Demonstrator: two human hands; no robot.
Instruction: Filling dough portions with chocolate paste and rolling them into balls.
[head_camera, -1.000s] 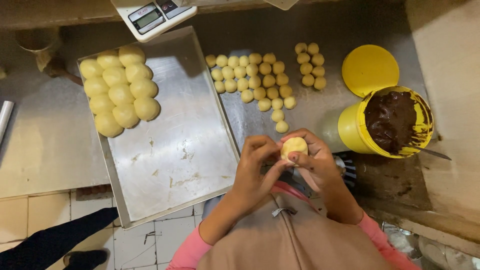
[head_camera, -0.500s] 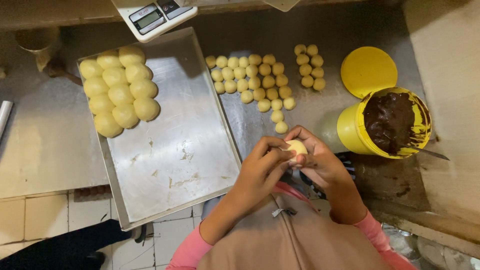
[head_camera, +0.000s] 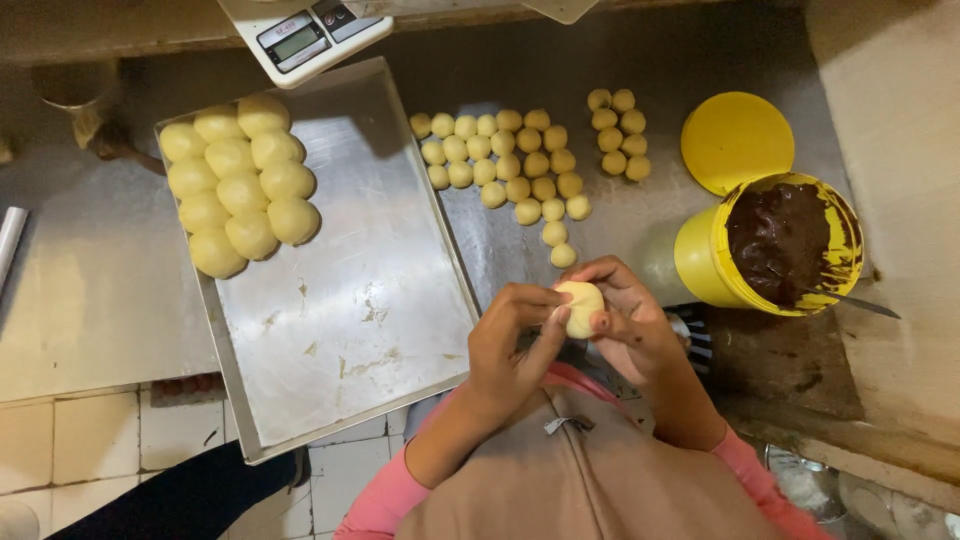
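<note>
On the steel worktop lies a metal baking tray (head_camera: 340, 330) bearing a cluster of large dough balls (head_camera: 240, 185). Right of it stand a yellow tub of dark chocolate filling (head_camera: 785, 245), its lid (head_camera: 737, 142), and small dough pieces (head_camera: 505, 165). Left hand (head_camera: 510, 345) and right hand (head_camera: 630, 325) together pinch one dough ball (head_camera: 580, 307) just above the tray's near right corner.

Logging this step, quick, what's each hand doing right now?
Left hand: closed around the dough ball, fingers pinching its side.
Right hand: closed on the same dough ball, cupping it from the other side.
</note>
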